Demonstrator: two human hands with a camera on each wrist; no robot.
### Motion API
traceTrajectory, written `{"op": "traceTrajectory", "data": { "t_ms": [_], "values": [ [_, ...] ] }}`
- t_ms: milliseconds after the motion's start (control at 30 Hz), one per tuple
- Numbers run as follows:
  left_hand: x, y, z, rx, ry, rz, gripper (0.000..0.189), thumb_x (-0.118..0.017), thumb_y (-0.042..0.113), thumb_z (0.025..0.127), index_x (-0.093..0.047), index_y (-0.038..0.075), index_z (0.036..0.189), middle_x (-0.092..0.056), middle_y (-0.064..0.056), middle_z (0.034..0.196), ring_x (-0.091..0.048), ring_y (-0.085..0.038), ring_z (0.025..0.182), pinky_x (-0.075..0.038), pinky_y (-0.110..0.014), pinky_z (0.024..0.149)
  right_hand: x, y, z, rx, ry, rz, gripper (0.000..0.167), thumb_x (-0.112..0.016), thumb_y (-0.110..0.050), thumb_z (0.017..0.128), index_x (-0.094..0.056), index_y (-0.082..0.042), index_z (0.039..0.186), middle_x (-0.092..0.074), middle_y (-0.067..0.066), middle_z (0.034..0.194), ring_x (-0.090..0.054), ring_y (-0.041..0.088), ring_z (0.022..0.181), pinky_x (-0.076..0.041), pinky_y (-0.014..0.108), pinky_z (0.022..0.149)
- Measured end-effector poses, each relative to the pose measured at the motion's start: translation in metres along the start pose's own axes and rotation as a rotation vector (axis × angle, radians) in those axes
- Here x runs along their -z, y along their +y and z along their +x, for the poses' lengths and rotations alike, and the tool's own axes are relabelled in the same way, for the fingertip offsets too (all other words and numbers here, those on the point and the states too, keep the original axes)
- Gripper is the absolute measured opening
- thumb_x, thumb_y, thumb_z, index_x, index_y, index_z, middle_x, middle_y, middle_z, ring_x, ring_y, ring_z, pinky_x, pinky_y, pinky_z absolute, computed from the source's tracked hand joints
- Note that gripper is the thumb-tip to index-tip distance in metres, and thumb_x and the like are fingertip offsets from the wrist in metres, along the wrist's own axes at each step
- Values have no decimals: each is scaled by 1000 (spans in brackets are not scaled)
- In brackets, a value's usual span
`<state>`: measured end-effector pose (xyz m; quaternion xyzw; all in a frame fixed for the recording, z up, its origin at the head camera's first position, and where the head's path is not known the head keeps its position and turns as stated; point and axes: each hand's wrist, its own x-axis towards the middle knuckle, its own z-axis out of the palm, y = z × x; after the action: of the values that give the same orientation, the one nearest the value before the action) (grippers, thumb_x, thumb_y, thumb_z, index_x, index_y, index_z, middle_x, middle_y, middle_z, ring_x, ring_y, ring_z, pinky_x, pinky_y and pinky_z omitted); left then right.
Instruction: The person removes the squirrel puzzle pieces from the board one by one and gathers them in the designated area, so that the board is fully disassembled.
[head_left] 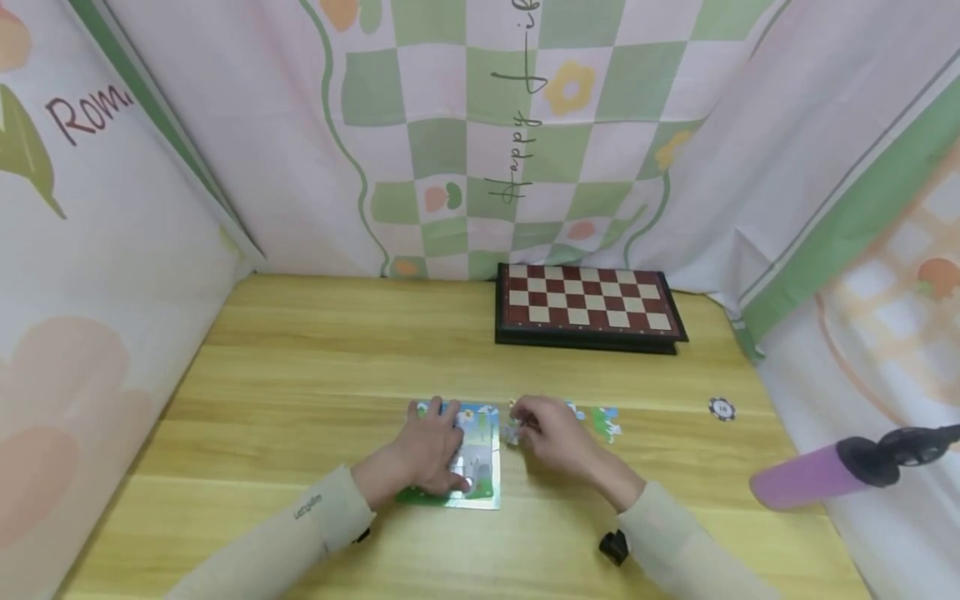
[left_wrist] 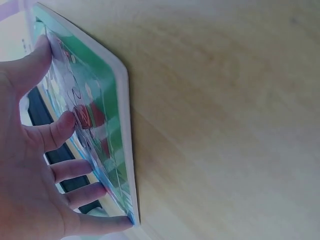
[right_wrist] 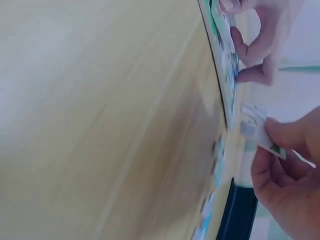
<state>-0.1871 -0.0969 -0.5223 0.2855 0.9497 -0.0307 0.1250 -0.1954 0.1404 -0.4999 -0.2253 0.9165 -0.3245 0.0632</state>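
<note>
A jigsaw puzzle (head_left: 480,456) in a pale-edged tray lies on the table, its picture green at the bottom and blue at the top. Spread across it, my left hand (head_left: 431,446) presses with its fingertips, and the palm hides much of the picture. In the left wrist view the fingers (left_wrist: 62,131) reach over the puzzle's surface. Just right of the tray, my right hand (head_left: 558,437) pinches a puzzle piece (right_wrist: 257,127) between thumb and fingers, raised over the table. Loose puzzle pieces (head_left: 604,423) lie beyond and to the right of that hand.
A folded chessboard (head_left: 588,302) lies at the back of the table. A round chip (head_left: 722,408) is at the right, with a purple bottle (head_left: 806,482) with a black cap near the right edge. Patterned curtains (head_left: 525,150) enclose the table's back and sides.
</note>
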Motion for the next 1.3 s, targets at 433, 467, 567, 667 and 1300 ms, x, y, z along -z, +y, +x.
{"op": "traceTrajectory", "data": {
  "t_ms": [433,467,567,667,1300],
  "values": [
    [4,0,-2,11,-16,-2,59,-67,82,78,-63,23,78,-49,-6,145,-47,-33,134,-45,-69,114,-12,23,-19,72,-135,-65,18,-72,0,89,-72,-11,103,-73,1,97,-65,8,88,-60,23,79],
    [5,0,-2,11,-18,-4,59,-67,82,78,-63,23,79,-49,-6,145,-47,-33,134,-45,-69,114,-13,23,-19,93,-119,-90,18,-72,1,89,-72,-10,103,-74,1,97,-67,10,88,-61,25,80],
    [5,1,-2,9,-18,-12,59,-67,81,78,-64,22,81,-49,-6,144,-47,-33,134,-44,-69,114,-15,21,-20,156,-75,-173,18,-73,1,87,-74,-9,101,-75,2,96,-68,13,88,-62,30,81],
    [4,1,-2,8,-16,-17,59,-68,81,78,-65,22,82,-49,-6,144,-47,-33,134,-44,-69,114,-17,20,-21,206,-38,-245,17,-74,1,85,-75,-8,99,-76,3,95,-69,16,89,-63,34,83],
    [2,-2,-1,-9,4,-19,61,-68,80,79,-67,21,92,-50,-8,144,-47,-35,136,-43,-69,114,-27,-16,-11,281,-84,-335,32,-76,-26,92,-71,-8,119,-75,7,113,-69,21,106,-61,40,96]
  ]
}}
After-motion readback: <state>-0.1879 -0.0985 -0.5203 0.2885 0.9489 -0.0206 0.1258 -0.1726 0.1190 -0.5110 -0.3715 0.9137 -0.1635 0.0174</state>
